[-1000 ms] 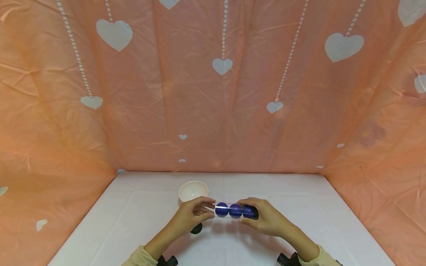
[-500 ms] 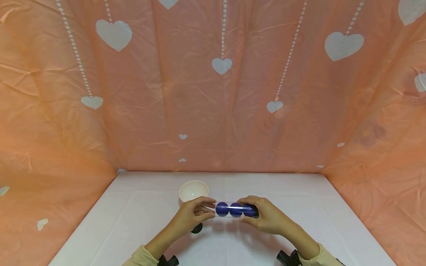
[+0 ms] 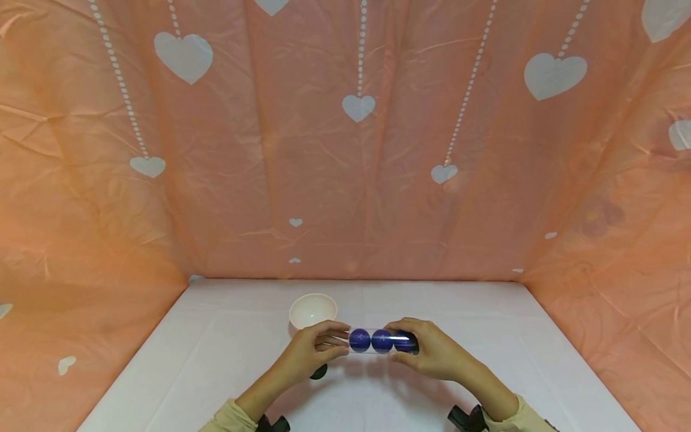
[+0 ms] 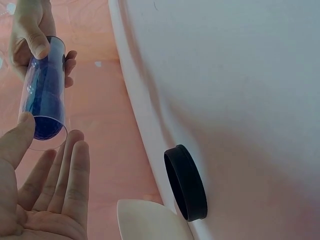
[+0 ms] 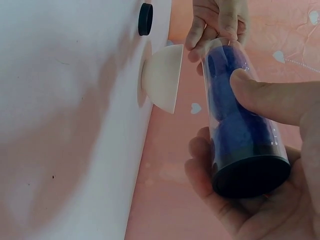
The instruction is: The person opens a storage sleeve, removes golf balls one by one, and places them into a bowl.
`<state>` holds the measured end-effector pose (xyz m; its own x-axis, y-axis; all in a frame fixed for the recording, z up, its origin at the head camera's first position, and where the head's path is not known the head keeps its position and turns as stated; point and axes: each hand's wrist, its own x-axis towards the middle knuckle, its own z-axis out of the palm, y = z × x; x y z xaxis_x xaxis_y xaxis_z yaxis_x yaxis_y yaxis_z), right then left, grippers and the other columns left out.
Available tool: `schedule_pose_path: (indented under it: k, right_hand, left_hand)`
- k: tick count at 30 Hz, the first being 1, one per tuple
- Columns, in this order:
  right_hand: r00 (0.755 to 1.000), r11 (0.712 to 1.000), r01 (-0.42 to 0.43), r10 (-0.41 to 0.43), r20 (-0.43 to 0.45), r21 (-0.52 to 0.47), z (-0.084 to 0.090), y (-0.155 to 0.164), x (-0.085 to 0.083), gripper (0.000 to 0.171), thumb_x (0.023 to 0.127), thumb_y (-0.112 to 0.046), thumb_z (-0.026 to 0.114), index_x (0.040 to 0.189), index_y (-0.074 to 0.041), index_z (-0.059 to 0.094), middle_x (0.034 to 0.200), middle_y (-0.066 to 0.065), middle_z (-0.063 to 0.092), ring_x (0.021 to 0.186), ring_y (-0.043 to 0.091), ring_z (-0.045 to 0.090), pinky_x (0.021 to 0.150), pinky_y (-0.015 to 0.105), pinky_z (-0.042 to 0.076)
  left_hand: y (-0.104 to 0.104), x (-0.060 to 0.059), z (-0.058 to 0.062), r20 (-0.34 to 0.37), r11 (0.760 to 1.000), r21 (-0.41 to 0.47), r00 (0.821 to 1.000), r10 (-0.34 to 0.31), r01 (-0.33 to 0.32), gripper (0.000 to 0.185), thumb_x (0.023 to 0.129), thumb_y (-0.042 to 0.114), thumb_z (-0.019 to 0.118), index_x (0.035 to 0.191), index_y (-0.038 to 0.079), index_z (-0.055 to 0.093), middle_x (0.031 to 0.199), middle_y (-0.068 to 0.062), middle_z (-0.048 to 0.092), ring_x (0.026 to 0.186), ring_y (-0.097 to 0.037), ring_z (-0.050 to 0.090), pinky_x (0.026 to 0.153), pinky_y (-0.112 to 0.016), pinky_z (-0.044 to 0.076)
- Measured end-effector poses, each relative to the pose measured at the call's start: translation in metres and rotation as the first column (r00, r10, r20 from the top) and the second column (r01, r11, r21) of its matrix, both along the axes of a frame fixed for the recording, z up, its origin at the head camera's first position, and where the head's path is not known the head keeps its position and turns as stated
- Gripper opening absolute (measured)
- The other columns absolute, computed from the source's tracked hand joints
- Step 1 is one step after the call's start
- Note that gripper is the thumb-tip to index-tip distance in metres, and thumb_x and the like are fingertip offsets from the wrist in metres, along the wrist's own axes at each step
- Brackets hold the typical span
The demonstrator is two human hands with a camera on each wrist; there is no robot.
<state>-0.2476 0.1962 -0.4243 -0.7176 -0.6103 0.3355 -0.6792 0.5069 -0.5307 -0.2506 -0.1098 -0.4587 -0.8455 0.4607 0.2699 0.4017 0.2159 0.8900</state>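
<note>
A clear tube [image 3: 371,350] holds three dark blue balls [image 3: 382,341] in a row, lying roughly level above the table. My right hand [image 3: 429,351] grips its right end, thumb on one side and fingers curled round the other. A black cap [image 5: 252,176] closes that end. At the tube's other end, which looks uncapped, the thumb and fingertips of my left hand [image 3: 313,351] pinch the rim [image 4: 62,137]; its palm shows in the left wrist view. Below the left hand a loose black cap [image 4: 186,183] sits on the table, partly hidden in the head view.
A cream bowl [image 3: 313,309] stands on the white table [image 3: 232,336] just beyond my left hand. Orange sheeting with white hearts [image 3: 358,108] walls the table at the back and both sides.
Both hands keep the tube in almost the same place. The highlight along the tube has shifted, with a slight turn of it possible; the head view shifts a little.
</note>
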Motion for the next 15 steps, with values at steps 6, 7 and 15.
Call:
schedule_pose_path:
  k: [6,7,15]
  right_hand:
    - [1.000,1.000,0.001,-0.001,-0.012,0.015,0.0013,0.0006,-0.0001,0.038,0.093,-0.019,0.086,0.128,-0.011,0.073,0.113,-0.004,0.075,0.097,0.004,0.066,0.085,0.029,0.061]
    - [1.000,1.000,0.002,-0.001,-0.017,0.018,0.0014,0.0006,-0.0001,0.038,0.093,-0.019,0.086,0.128,-0.011,0.073,0.113,-0.004,0.075,0.098,0.004,0.067,0.086,0.029,0.061]
    - [1.000,1.000,-0.001,0.001,-0.013,0.016,0.0024,-0.0003,0.0003,0.039,0.092,-0.018,0.087,0.128,-0.013,0.074,0.111,-0.006,0.074,0.097,0.005,0.067,0.085,0.033,0.062]
  left_hand:
    - [-0.0002,0.0003,0.0007,0.015,1.000,-0.005,1.000,-0.003,0.003,0.041,0.099,0.015,0.080,0.136,0.001,0.069,0.125,-0.014,0.076,0.111,-0.025,0.076,0.090,-0.020,0.061]
    - [-0.0002,0.0002,0.0005,0.014,1.000,-0.007,1.000,-0.004,0.004,0.041,0.099,0.015,0.080,0.136,0.001,0.068,0.125,-0.014,0.076,0.111,-0.025,0.076,0.090,-0.020,0.061]
    - [-0.0011,-0.0001,-0.0013,0.027,1.000,0.007,1.000,0.001,-0.001,0.040,0.098,0.014,0.081,0.135,0.003,0.070,0.125,-0.015,0.075,0.107,-0.019,0.076,0.089,-0.021,0.062]
